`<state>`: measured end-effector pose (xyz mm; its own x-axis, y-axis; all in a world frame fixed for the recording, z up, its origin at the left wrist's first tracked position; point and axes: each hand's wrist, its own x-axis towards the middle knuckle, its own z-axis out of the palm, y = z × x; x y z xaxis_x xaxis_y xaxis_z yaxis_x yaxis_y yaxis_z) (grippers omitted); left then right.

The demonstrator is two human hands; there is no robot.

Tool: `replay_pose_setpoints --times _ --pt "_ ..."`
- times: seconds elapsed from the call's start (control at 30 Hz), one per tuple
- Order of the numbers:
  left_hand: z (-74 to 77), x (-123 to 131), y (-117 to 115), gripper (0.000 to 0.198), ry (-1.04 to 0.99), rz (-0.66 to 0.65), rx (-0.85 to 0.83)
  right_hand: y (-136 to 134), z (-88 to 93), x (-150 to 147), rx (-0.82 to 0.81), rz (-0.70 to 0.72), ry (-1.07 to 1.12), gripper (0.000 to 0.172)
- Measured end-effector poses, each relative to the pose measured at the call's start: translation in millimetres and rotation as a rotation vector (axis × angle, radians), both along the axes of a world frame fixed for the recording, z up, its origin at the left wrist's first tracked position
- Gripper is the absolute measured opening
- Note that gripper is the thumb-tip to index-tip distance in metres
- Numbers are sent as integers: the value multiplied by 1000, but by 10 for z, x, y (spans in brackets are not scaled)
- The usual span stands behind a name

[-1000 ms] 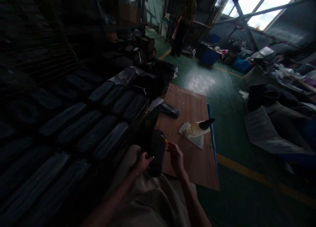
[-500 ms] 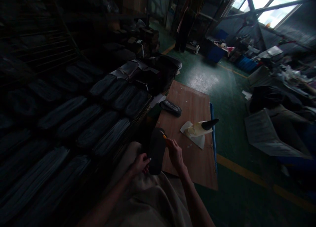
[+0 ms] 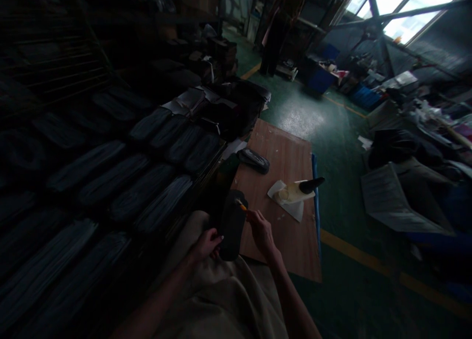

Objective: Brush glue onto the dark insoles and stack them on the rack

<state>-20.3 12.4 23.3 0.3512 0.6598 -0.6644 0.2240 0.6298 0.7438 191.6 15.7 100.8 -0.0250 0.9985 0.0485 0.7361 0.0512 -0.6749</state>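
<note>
My left hand is closed on the lower left edge of a dark, oblong shoe-sole-like piece, held over my lap. In my right hand is a small brush with an orange part near its pale tip. That tip touches or hovers just above the upper part of the dark piece; I cannot tell which. Another dark oblong piece, with a greyish streaked top, lies on the wooden board. A pale container with a dark tapered end rests on white paper to the right.
Rows of dark oblong pieces with streaked tops fill a rack on the left. Dark stacks stand beyond them. A pale bin is on the green floor at right. A person stands at the back near a blue crate.
The brush tip has shifted slightly left and down across the upper part of the dark piece. The left hand keeps its hold. The whole view has shifted a little.
</note>
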Motion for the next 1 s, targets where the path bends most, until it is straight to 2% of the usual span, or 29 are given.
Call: replay_pose_setpoints --times 0.13,0.23,0.4,0.7,0.87,1.0 --pt "3 6 0 49 1 9 -2 129 -18 4 -7 8 -70 27" --pt "-2 -2 -4 49 -3 17 -3 107 -61 -4 -30 26 -105 27" --pt "-28 -10 -19 45 -30 14 28 -184 -57 -19 -68 30 -65 24" --pt "-52 -39 -36 42 -32 51 40 -751 88 -136 -212 102 -69 26" --pt "1 -2 -16 47 -59 22 -21 -918 307 -205 -302 106 99 32" --pt "94 -8 -13 43 -47 61 -8 -935 392 -153 -329 17 303 23"
